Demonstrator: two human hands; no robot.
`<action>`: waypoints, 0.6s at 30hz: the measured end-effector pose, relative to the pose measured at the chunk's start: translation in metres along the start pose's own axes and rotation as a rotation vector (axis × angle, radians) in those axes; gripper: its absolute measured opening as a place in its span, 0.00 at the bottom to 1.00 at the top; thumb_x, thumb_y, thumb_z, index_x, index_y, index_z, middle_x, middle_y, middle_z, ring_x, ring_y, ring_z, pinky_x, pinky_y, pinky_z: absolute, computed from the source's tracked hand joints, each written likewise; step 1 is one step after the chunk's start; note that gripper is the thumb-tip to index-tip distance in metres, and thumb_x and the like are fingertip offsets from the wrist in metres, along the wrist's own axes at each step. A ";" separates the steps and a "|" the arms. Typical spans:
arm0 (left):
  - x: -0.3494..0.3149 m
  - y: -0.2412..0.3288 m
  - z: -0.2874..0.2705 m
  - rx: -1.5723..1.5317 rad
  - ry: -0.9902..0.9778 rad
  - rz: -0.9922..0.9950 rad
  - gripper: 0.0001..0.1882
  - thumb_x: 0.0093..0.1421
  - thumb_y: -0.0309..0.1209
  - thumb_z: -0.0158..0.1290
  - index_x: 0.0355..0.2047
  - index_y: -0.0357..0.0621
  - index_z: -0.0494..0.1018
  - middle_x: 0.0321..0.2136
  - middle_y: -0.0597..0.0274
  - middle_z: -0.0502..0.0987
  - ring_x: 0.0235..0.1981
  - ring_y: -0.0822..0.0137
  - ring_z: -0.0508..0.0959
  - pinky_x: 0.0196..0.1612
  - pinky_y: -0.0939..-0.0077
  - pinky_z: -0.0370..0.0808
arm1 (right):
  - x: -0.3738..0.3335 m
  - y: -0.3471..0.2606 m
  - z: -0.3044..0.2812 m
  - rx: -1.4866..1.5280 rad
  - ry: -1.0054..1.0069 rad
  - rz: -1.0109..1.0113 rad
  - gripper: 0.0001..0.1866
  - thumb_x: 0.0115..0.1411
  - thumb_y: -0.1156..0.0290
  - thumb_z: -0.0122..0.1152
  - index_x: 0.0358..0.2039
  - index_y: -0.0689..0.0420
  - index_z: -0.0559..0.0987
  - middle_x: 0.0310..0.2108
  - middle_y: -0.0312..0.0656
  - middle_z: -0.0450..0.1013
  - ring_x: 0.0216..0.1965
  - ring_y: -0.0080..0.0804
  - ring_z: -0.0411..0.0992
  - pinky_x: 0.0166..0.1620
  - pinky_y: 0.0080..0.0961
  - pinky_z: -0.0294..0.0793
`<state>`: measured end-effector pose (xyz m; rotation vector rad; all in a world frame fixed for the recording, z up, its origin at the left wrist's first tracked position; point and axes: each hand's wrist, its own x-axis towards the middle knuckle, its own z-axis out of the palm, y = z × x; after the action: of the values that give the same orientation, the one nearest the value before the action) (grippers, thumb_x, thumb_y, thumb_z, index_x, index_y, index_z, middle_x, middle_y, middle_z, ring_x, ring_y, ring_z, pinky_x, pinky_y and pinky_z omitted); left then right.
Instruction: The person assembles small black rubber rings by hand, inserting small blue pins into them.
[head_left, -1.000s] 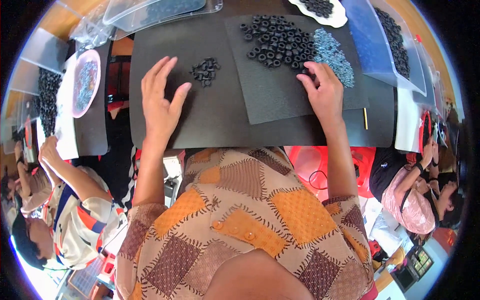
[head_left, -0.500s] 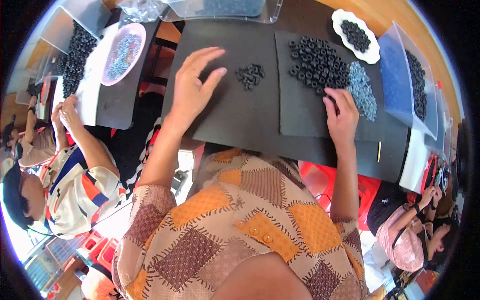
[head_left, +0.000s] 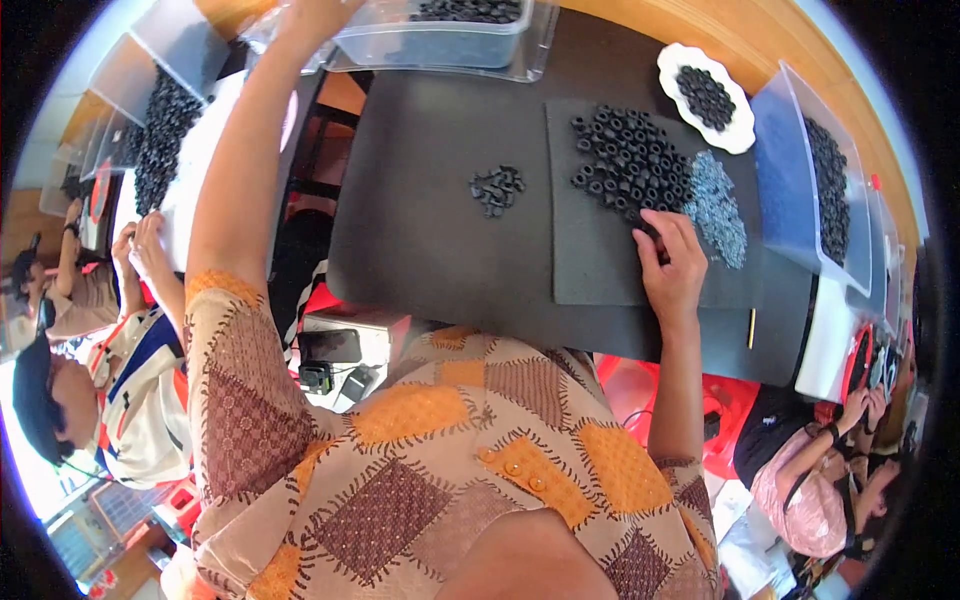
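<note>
My left arm stretches far forward to the upper left, and my left hand (head_left: 318,14) is beside the clear plastic bin at the back. Its fingers are mostly cut off by the picture's upper edge. My right hand (head_left: 674,262) rests on the dark mat (head_left: 600,270), its thumb and forefinger curled round a small black part at the near edge of a heap of black ring-shaped parts (head_left: 632,160). Right of that heap lies a pile of small bluish metal pieces (head_left: 716,212). A smaller cluster of black parts (head_left: 497,190) sits left of the mat on the black table (head_left: 430,250).
A clear bin (head_left: 430,45) with black parts stands at the back. A white scalloped plate (head_left: 740,132) of black parts and another clear bin (head_left: 785,190) stand at the right. A thin yellow stick (head_left: 752,328) lies near the front edge. Co-workers sit on both sides.
My left hand has swung from above the table, left of the small black cluster, up to the back left. My right hand stays at the heap's near edge. The view has shifted slightly.
</note>
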<state>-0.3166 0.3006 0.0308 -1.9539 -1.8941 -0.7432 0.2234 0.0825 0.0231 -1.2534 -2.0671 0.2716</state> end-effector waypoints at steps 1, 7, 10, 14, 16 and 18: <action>0.007 0.001 0.011 -0.023 -0.014 0.017 0.32 0.49 0.41 0.67 0.50 0.35 0.74 0.44 0.40 0.78 0.48 0.43 0.77 0.53 0.55 0.73 | 0.000 0.000 -0.001 0.021 -0.011 0.036 0.13 0.54 0.80 0.66 0.41 0.58 0.80 0.37 0.43 0.76 0.32 0.35 0.76 0.31 0.25 0.75; 0.022 -0.023 0.015 0.115 -0.173 -0.041 0.37 0.43 0.40 0.68 0.54 0.37 0.72 0.44 0.38 0.79 0.48 0.47 0.78 0.51 0.58 0.75 | 0.000 0.001 -0.001 0.066 -0.022 0.078 0.12 0.54 0.80 0.66 0.40 0.57 0.81 0.36 0.43 0.76 0.32 0.36 0.76 0.32 0.26 0.75; 0.025 -0.015 -0.001 -0.219 -0.236 -0.267 0.33 0.45 0.33 0.64 0.54 0.36 0.72 0.37 0.43 0.80 0.40 0.52 0.81 0.45 0.61 0.77 | -0.001 0.004 0.001 0.058 -0.022 0.046 0.12 0.54 0.79 0.66 0.40 0.57 0.81 0.36 0.43 0.76 0.34 0.39 0.77 0.34 0.28 0.76; 0.016 0.046 -0.052 -0.611 -0.205 -0.576 0.30 0.46 0.26 0.59 0.54 0.38 0.73 0.31 0.51 0.79 0.30 0.60 0.79 0.35 0.68 0.77 | -0.004 0.005 0.002 0.027 -0.023 0.035 0.12 0.54 0.77 0.67 0.41 0.56 0.81 0.38 0.43 0.75 0.36 0.42 0.77 0.37 0.32 0.76; 0.008 0.043 -0.062 -1.101 -0.093 -0.592 0.30 0.46 0.20 0.54 0.54 0.39 0.73 0.28 0.60 0.76 0.24 0.68 0.73 0.28 0.75 0.72 | -0.002 0.003 0.002 0.017 -0.020 0.011 0.13 0.54 0.77 0.67 0.41 0.56 0.80 0.40 0.43 0.75 0.37 0.42 0.77 0.38 0.32 0.77; -0.007 0.089 -0.090 -1.078 -0.006 -0.542 0.30 0.46 0.18 0.53 0.54 0.39 0.73 0.29 0.61 0.76 0.23 0.69 0.72 0.27 0.77 0.70 | -0.006 0.005 0.001 -0.005 -0.011 0.013 0.13 0.54 0.76 0.67 0.42 0.56 0.80 0.41 0.43 0.75 0.37 0.43 0.77 0.38 0.32 0.77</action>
<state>-0.2417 0.2380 0.1109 -1.8428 -2.2812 -2.2821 0.2283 0.0808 0.0173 -1.2716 -2.0712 0.2797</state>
